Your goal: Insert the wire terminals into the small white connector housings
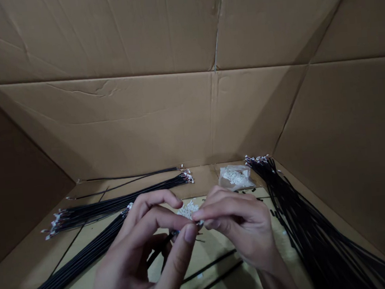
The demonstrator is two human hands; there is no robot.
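My left hand (145, 253) and my right hand (241, 226) meet at the bottom middle, inside a cardboard box (149, 121). Both are closed in a pinch, fingertips touching around the end of a thin black wire (162, 249) that runs down under my left palm. What sits right at the fingertips is too small to make out. Just behind the fingertips lies a small heap of white connectors (188, 208).
Bundles of black wires with small terminals lie on the box floor: one at the left (116, 204), one long bundle along the lower left (65, 272), a large one at the right (310, 237). A clear bag of white connectors (235, 176) sits at the back. Loose wires (211, 270) lie beneath my hands.
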